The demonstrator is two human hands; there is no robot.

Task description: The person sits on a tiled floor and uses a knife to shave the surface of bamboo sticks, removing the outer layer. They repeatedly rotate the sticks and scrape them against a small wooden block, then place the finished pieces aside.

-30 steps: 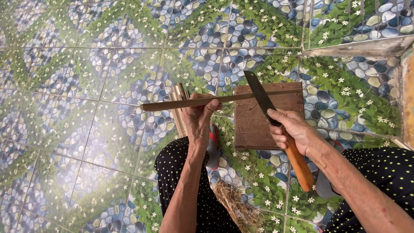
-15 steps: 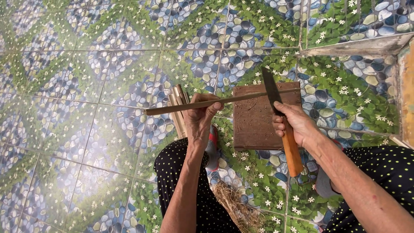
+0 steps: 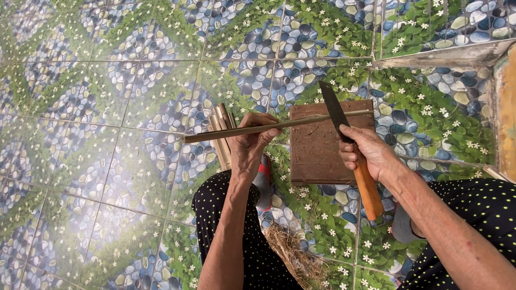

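1. Head view: the left hand (image 3: 251, 140) is closed around a long thin bamboo strip (image 3: 279, 125). It holds the strip almost level, a little left of the strip's middle, above the floor.
2. The strip runs from the left, over the tiles, to the right, where its far end lies across the top part of a brown wooden block (image 3: 322, 146).
3. The right hand (image 3: 365, 153) grips the orange wooden handle of a knife (image 3: 349, 145). The dark blade points away from the person and crosses the strip over the block; I cannot tell if the edge touches the strip.
4. Just behind the left hand, a small bundle of pale bamboo pieces (image 3: 222, 134) lies on the floor.
5. The block rests on a tiled floor (image 3: 107, 107) printed with pebbles, leaves and small white flowers.
6. Near the person, between the legs in black dotted trousers (image 3: 258, 258), lies a heap of dry fibres (image 3: 293, 258).
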